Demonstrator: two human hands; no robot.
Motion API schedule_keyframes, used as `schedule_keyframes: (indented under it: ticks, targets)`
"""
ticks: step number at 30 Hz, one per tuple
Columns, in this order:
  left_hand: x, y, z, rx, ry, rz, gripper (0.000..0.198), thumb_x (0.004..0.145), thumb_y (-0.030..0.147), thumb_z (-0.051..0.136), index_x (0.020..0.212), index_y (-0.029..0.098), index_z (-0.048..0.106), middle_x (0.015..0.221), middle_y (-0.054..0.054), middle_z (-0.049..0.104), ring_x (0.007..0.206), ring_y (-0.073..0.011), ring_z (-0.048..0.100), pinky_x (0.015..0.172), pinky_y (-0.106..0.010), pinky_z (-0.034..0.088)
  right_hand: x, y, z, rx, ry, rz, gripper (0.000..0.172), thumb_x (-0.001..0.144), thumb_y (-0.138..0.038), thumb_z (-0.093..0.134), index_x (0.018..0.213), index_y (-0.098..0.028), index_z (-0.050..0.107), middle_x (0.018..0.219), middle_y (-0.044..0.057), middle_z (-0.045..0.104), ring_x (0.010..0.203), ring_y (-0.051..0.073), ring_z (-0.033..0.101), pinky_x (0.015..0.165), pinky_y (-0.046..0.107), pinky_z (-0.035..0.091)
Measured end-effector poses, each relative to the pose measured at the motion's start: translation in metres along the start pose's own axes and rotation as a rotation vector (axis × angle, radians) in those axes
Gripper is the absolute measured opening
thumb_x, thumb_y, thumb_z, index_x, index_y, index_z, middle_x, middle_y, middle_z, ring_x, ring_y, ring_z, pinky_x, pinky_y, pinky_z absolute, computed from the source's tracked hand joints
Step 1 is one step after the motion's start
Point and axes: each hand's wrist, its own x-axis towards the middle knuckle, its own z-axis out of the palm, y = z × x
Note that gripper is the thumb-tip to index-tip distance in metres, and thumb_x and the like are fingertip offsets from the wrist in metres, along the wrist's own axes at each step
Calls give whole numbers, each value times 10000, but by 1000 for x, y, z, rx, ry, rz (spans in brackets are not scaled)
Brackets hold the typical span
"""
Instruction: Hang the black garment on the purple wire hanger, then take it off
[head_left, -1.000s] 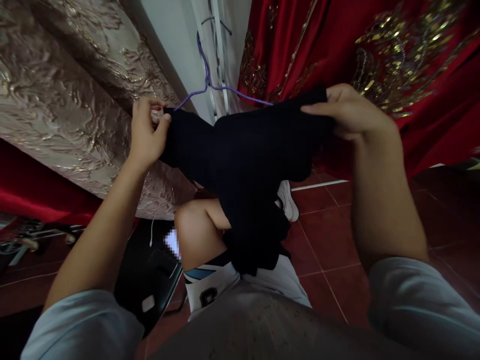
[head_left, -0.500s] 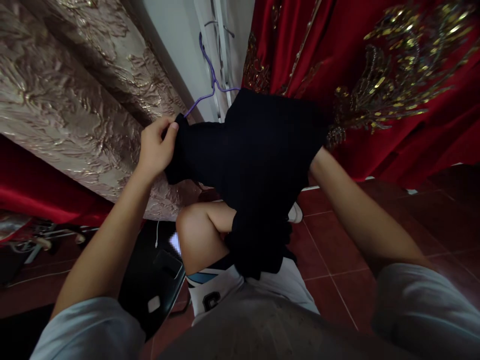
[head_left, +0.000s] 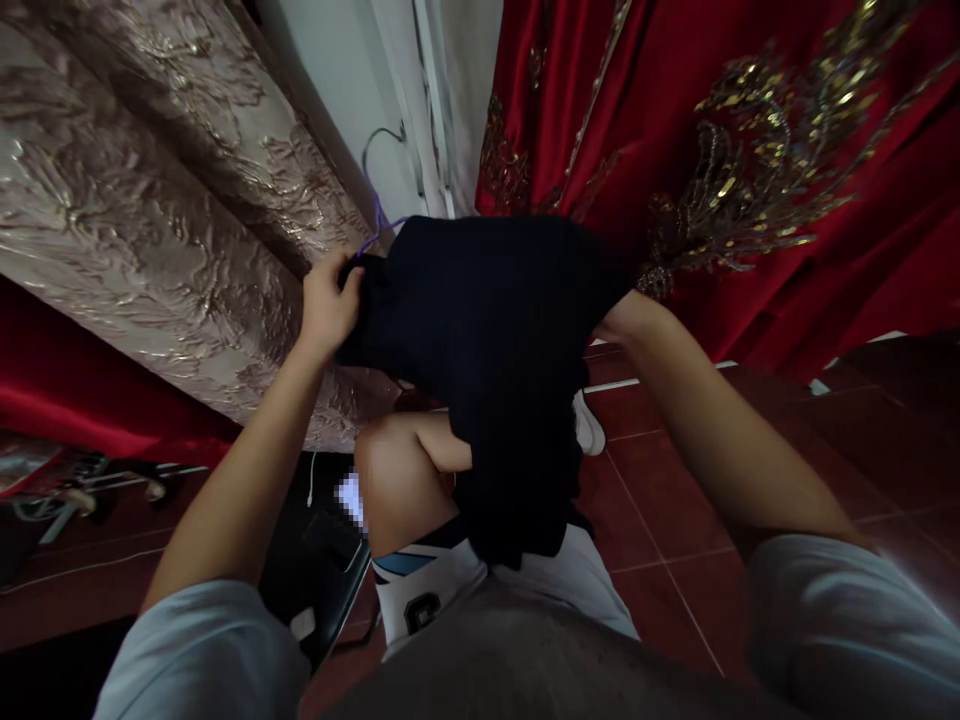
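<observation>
A dark garment hangs across the middle of the view, its lower part over my lap. At its upper left corner, my left hand pinches the cloth beside a purple hanger. The hanger's hook points up and the rest of it goes behind or into the garment. My right hand reaches into or behind the garment's right side; the wrist shows, but the fingers are hidden by the cloth.
A textured beige fabric hangs at the left. Red cloth with gold sequins hangs at the right. A black surface with a white cable and small items is at lower left. Red tiles cover the floor.
The hanger has shifted left and down, and less of it shows above the garment. My left hand has moved slightly right and down; my right hand has moved left.
</observation>
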Motion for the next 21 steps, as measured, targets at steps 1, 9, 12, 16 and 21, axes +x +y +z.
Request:
schedule_keyframes:
  ticks: [1,9,12,16,21]
  targets:
    - [-3,-3,-2,8,-7,0,76,939,244,602,932,191,657,883,-22,672,912,-201,645,866,-322,497,1,6,1,41,-32,27,395,841,-590,733,963,-214,732,945,19,757,987,206,723,1014,431,577]
    - [-10,-8,-16,-270,-69,-41,230,900,350,644,772,162,607,864,-7,681,897,-140,652,936,-387,496,6,-2,10,130,-242,4,668,954,-778,352,1289,-293,667,1107,25,754,1082,222,717,979,423,570]
    - [-18,18,-22,-438,-180,50,442,874,487,713,585,201,540,791,-22,696,988,-190,699,1083,-494,457,7,24,8,-122,-340,-70,596,947,-662,503,1342,-231,621,1142,87,750,1100,260,710,1027,495,544]
    - [-29,70,-26,-531,-371,87,602,836,675,723,473,235,532,688,-58,670,1121,-302,697,1171,-581,402,5,59,22,-695,-228,-441,820,804,-354,764,1536,-204,427,1547,165,487,1450,338,460,1213,564,366]
    - [-41,123,-12,-710,-526,-126,706,620,828,790,432,220,485,844,-99,726,1272,-382,623,1146,-565,455,-5,69,56,-913,-213,-734,1023,758,-290,751,1625,-255,210,1688,106,224,1592,365,130,1289,607,155]
